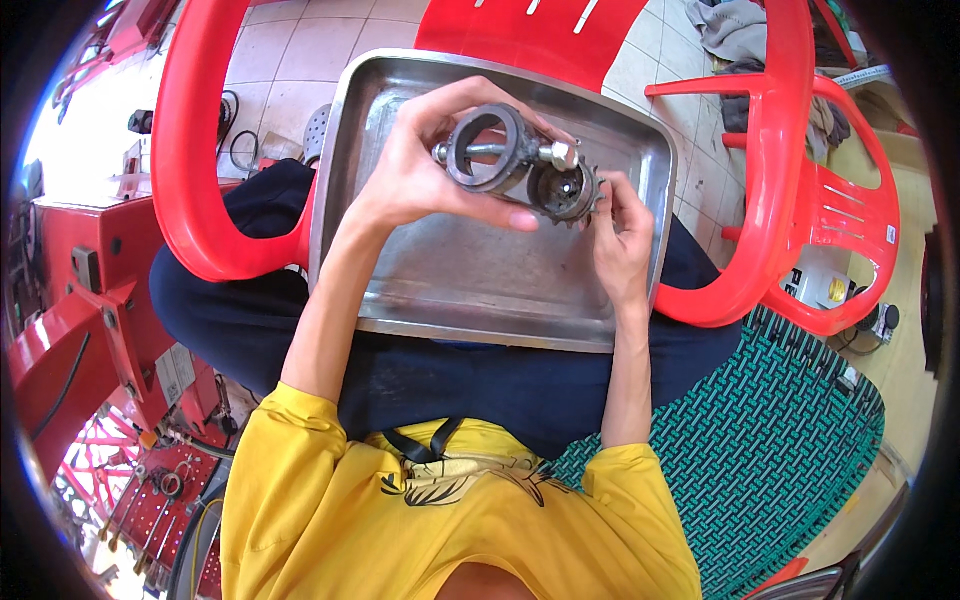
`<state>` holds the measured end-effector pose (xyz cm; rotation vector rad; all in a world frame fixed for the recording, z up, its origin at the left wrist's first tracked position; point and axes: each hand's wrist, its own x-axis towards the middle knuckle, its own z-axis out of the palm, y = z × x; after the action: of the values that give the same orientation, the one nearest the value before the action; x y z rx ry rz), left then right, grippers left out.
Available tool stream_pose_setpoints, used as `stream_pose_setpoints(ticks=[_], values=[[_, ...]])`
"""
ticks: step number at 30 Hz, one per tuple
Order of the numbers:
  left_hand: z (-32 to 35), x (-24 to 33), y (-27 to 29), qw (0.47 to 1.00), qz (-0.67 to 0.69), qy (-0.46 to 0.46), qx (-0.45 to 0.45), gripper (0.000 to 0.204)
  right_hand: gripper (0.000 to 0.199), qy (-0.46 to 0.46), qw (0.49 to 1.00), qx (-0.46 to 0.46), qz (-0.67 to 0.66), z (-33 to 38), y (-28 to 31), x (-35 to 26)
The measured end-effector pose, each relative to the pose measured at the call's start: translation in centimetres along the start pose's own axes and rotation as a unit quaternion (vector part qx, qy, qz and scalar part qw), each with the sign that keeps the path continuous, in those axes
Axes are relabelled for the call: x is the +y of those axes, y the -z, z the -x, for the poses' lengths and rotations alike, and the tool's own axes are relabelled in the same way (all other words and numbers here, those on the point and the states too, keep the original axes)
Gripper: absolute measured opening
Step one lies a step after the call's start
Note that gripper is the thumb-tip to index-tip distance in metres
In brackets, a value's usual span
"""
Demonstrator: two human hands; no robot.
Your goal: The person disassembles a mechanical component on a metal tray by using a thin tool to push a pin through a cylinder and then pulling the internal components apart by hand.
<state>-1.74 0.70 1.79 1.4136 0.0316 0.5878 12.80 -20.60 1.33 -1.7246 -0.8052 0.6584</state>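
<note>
A dark, greasy metal machine part (517, 180) is held up over a shallow steel tray (480, 320). At its left end is an open ring, and at its right end a toothed wheel (567, 190); a shiny bolt-like fitting (563, 155) sits between them at the top. My left hand (425, 165) wraps round the ring end, thumb along the near side and fingers behind. With bent fingers, my right hand (622, 240) grips the rim of the toothed wheel; its fingertips are partly hidden.
The tray rests across my lap and a red plastic chair (235, 245), whose arms rise on both sides. Another red chair (850, 220) stands at the right, near a green woven seat (720, 450). Red machinery (95, 245) and a red perforated board with tools (170, 510) are at the left.
</note>
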Motion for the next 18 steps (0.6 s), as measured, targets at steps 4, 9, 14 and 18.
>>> stream_pose_setpoints(ticks=[4,9,14,18], values=[[0.1,0.1,0.2,0.997,0.030,0.038,0.061,0.065,0.013,0.101,0.992,0.047,0.064,-0.4,-0.9,-0.8],[0.1,0.5,0.1,0.995,0.062,0.052,0.057,0.069,0.008,0.050,0.996,0.013,0.073,-0.3,-0.2,-1.4],[0.0,0.9,-0.3,0.968,0.219,0.025,0.119,0.069,0.014,0.056,0.981,-0.010,0.184,-2.1,0.4,-5.7],[-0.1,0.9,-0.1,0.961,0.196,0.031,0.195,0.057,0.015,0.111,0.983,0.005,0.143,-3.6,0.0,-8.0]])
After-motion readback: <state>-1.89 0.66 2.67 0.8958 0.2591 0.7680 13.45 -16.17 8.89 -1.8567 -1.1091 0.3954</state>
